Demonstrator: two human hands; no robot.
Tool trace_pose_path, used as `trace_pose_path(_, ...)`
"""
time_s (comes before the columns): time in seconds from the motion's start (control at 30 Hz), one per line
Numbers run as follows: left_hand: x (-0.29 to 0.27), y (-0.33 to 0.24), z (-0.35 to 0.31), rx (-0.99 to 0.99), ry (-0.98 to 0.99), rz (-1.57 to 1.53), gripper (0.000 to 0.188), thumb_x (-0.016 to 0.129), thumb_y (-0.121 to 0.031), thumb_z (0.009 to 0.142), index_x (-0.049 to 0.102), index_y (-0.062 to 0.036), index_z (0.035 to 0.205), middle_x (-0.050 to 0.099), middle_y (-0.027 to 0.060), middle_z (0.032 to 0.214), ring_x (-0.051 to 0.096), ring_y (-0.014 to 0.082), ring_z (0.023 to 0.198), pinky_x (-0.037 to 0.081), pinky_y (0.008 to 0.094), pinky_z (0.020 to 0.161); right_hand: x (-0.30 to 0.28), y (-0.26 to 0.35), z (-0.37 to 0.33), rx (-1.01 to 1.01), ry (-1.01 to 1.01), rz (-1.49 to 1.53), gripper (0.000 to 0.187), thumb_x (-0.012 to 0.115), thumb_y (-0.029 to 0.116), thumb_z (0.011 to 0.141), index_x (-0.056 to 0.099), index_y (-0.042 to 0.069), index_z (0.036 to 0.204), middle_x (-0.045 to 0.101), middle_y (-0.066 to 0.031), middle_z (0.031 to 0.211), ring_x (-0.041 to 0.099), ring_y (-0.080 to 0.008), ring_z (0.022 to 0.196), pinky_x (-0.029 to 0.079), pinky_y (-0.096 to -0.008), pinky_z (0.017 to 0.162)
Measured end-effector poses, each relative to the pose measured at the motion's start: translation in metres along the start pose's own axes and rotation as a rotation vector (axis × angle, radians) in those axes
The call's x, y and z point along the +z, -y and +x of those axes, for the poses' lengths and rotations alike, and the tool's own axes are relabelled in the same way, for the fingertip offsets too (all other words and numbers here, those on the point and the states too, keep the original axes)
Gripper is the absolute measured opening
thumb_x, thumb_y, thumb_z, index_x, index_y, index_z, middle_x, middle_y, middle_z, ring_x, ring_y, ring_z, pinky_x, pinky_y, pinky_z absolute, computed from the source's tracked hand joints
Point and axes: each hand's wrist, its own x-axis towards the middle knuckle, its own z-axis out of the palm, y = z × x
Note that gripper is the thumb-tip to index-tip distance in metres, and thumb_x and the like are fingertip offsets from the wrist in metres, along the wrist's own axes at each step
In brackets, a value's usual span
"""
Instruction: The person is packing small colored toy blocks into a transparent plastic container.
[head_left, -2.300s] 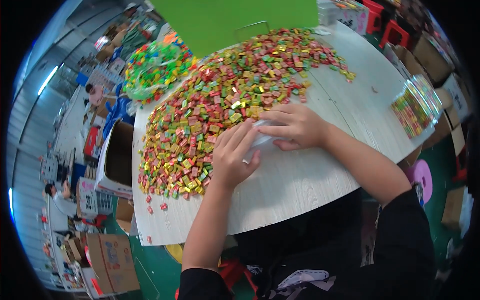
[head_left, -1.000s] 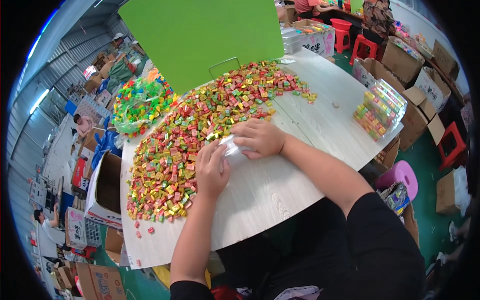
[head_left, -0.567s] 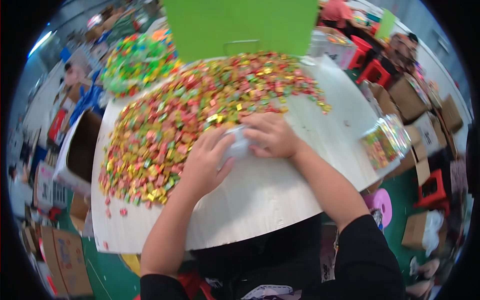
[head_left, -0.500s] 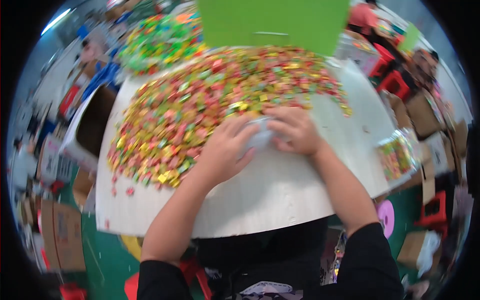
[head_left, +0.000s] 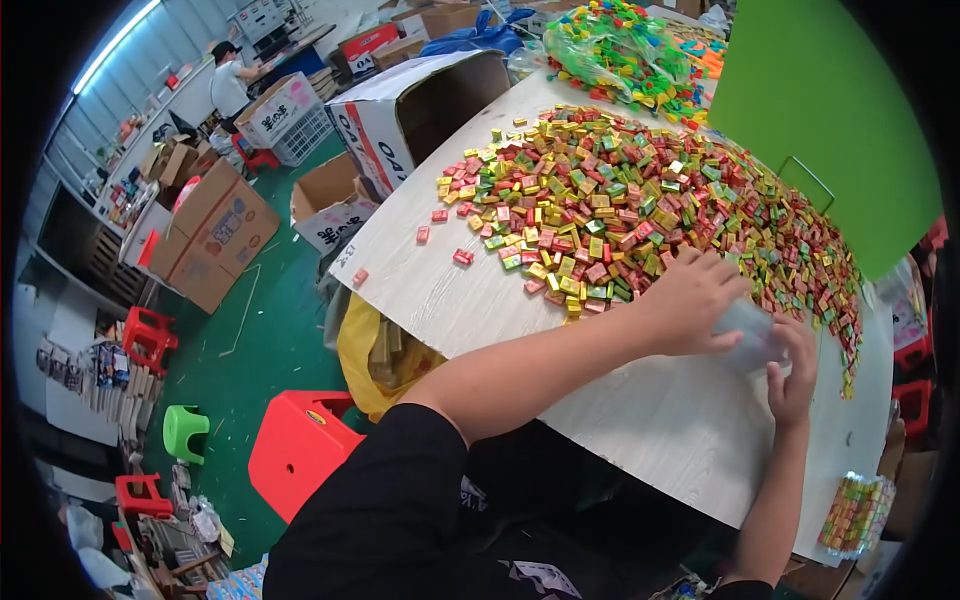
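A translucent plastic container (head_left: 748,330) is at the near edge of a big heap of small wrapped candies (head_left: 620,200) in red, yellow and green. My right hand (head_left: 795,370) grips the container's right side with bent fingers and thumb. On its left is my left hand (head_left: 690,305), open, its fingers bent over the heap's edge and its thumb apart against the container. Whether candies lie under the left fingers is hidden. The pale wooden table (head_left: 470,310) carries the heap, with a few stray candies (head_left: 423,234) toward its left end.
A green panel (head_left: 830,130) stands behind the heap. Bagged colourful plastic pieces (head_left: 630,55) lie at the far end. Open cardboard boxes (head_left: 420,110) border the table's left side. A red stool (head_left: 300,450) stands near my left; a packed bundle (head_left: 857,513) is at the right.
My view has swung left, so the table sits farther right and more floor shows. Both hands stay around the container at the heap's edge.
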Motion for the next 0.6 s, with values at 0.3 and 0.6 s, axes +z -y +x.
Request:
trace_pose_path(0.3, 0.004, 0.004, 0.002, -0.173, 0.043, -0.179, 0.051, 0.073, -0.034, 0.091, 0.057, -0.0017, 0.127, 0.059, 0.0172, 0.114, 0.061, 0.0352, 0.106, 0.048, 0.0467, 0.095, 0.0, 0.01, -0.013, 0.09, -0.071, 0.292, 0.061, 0.055, 0.056, 0.1, 0.069, -0.003, 0.105, 0.062, -0.0075, 0.076, 0.061, -0.0178, 0.069, 0.047, -0.0326, 0.065)
trace_pose_path(0.6, 0.01, 0.001, 0.006, -0.304, 0.093, -0.508, 0.037, 0.065, -0.025, 0.098, 0.06, 0.0002, 0.124, 0.065, 0.0199, 0.111, 0.067, 0.0371, 0.101, 0.052, 0.0455, 0.091, 0.012, 0.05, 0.011, -0.209, 0.087, 0.084, 0.016, 0.074, 0.021, 0.084, 0.075, 0.013, 0.097, 0.061, -0.0017, 0.066, 0.058, -0.0232, 0.057, 0.043, -0.038, 0.057)
